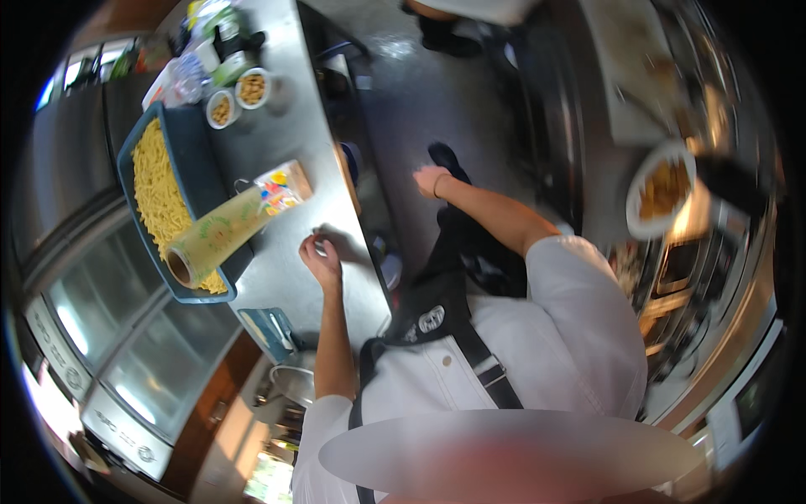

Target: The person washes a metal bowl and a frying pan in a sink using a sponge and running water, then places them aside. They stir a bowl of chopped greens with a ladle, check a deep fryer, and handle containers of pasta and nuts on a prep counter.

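Note:
My left hand hovers at or just above the stainless steel worktable, fingers curled towards the thumb. Something small and shiny may lie between them; blur hides whether it is held. Ahead of it, a large roll of plastic film rests across a blue-grey plastic tub of pale yellow cut strips, perhaps fries or noodles. My right hand, with a thin band at the wrist, hangs over the floor beside my leg, away from any object. Its fingers look bent, but their grip is unclear.
Two white cups of brown pieces stand past the tub, near plastic bags. A blue-grey tray and metal bowl lie nearer. At right, a white dish of food sits on a counter. Another person's shoe is ahead.

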